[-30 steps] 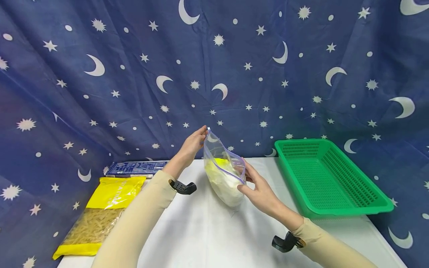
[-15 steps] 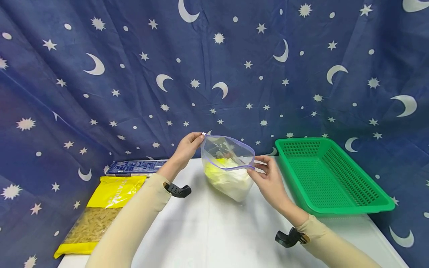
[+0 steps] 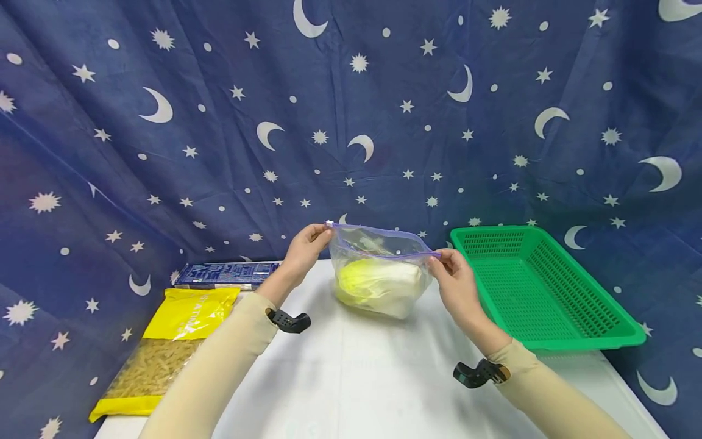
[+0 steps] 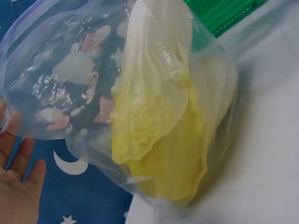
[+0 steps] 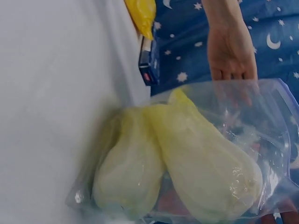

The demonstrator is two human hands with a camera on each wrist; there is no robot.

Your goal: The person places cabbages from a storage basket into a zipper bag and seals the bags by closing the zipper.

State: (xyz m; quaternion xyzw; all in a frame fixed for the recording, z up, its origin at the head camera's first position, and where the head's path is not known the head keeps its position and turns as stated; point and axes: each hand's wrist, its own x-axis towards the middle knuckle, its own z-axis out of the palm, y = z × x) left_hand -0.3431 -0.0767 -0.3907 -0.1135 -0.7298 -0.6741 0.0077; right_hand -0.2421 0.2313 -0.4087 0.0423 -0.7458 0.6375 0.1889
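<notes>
A clear slider zip bag with a purple seal strip hangs between my hands, its mouth parted. Inside lie two pale yellow-white napa cabbages, the nearer cabbage lying beside another cabbage. My left hand pinches the bag's upper left corner, by the white slider. At the upper right corner, my right hand pinches the seal strip between thumb and fingers. The bag's bottom is at the white table; whether it fully rests there I cannot tell.
A green plastic basket stands at the right of the white table. On the left lie a yellow bag of pasta and a flat blue box. A blue moon-and-star curtain hangs behind.
My right hand has moved right and slightly up, my left hand slightly left and down. The bag's mouth has been drawn wider sideways and narrower front to back, and the bag has turned broadside.
</notes>
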